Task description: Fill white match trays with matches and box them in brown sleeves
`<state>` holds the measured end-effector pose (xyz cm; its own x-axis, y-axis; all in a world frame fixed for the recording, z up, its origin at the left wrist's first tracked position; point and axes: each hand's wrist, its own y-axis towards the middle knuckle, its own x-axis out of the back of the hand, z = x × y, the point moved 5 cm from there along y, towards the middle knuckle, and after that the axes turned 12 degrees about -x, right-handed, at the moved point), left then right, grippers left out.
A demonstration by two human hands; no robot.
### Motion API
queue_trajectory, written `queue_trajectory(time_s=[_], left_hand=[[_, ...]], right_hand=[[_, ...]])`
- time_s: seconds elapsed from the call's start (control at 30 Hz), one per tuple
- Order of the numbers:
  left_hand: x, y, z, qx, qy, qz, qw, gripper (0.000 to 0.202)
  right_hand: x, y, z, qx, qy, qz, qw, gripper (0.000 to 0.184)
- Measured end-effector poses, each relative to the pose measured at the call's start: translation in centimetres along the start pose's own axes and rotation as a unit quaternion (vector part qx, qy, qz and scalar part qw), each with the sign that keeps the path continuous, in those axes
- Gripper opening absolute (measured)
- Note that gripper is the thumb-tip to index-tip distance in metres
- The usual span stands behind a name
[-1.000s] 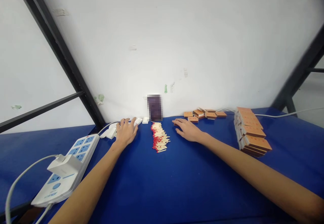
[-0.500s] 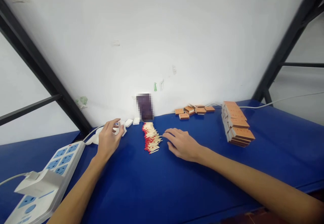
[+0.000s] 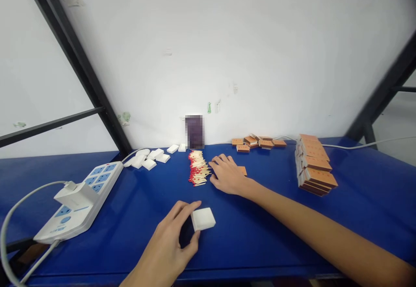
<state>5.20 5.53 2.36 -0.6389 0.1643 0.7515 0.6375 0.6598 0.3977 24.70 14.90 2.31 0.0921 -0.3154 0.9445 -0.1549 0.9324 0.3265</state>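
Observation:
My left hand (image 3: pixel 172 241) is near the front of the blue table (image 3: pixel 247 226), pinching a small white matchbox tray (image 3: pixel 203 219) between thumb and fingers. My right hand (image 3: pixel 226 175) rests further back, its fingertips on the right side of a pile of red-tipped matches (image 3: pixel 198 169). A flat orange matchbox sleeve (image 3: pixel 242 170) lies partly under that hand. Whether the right fingers grip any matches is hidden.
Several white trays (image 3: pixel 150 157) lie at the back left. A white and blue power strip (image 3: pixel 81 204) with a plug and cable sits at the left. Loose orange sleeves (image 3: pixel 258 142) lie by the wall, and a stack of them (image 3: pixel 314 165) stands at the right. Black frame bars cross both sides.
My left hand came back from the white trays at the rear left to the table's front, carrying one tray. My right hand shifted onto the matches' right edge.

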Motion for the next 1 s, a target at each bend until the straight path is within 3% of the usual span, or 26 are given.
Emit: queue_trajectory(time_s=[0.13,0.33,0.63,1.0], left_hand=[[-0.1,-0.5,0.1,-0.027,0.054,0.024,0.998,0.05],[-0.7,-1.3,0.8,-0.018,0.022,0.067,0.997,0.045],[-0.3,-1.6,0.3,-0.037,0.044,0.029,0.998,0.048],[-0.5,-1.7,0.4,-0.042,0.042,0.043,0.997,0.048]], right_hand=[[-0.1,-0.2,-0.2,-0.01,0.015,-0.004,1.0,0.031],[-0.9,0.0,-0.2,-0.045,0.03,-0.015,0.998,0.031],[-1.1,0.2,-0.4,-0.05,0.052,-0.018,0.997,0.022],[-0.8,-0.3,0.0,-0.02,0.06,-0.021,0.998,0.022]])
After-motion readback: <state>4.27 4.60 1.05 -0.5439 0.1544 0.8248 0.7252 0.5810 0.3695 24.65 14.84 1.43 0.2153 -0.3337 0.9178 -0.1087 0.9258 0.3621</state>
